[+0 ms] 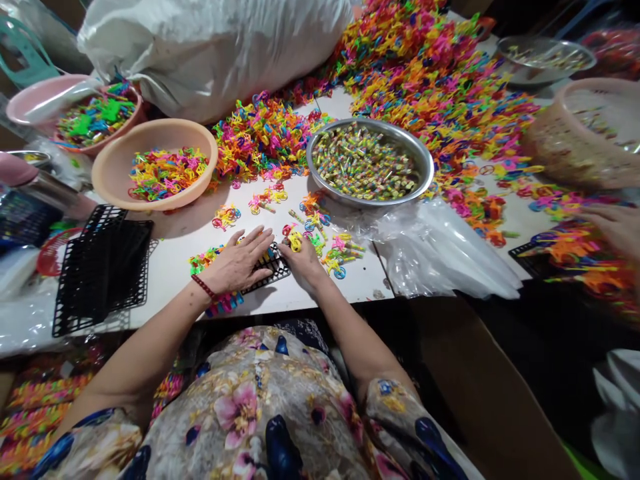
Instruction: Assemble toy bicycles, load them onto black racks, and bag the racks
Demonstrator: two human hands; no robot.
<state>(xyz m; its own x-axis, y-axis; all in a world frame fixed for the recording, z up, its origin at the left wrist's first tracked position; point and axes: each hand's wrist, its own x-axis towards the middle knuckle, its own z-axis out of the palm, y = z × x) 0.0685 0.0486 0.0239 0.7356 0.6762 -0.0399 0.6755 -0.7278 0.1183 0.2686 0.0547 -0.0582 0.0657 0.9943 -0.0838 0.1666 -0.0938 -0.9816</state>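
My left hand (237,260), with a dark red bead bracelet at the wrist, lies flat with fingers stretched over a black plastic grid rack (267,275). Small bright plastic toys (227,303) stick out from the rack on both sides of that hand. At the rack's right end, my right hand (305,263) has its fingers curled on a small yellow plastic toy (295,241). Part of the rack is hidden under both hands. Just right of my right hand lie several loose toys joined to patterned sticks (345,250).
A steel bowl (370,197) of short patterned sticks and a peach bowl (105,167) of toys stand beyond my hands. Black grid racks (105,267) are stacked at left, clear plastic bags (440,247) at right. Another person's hand (615,223) is at the far right.
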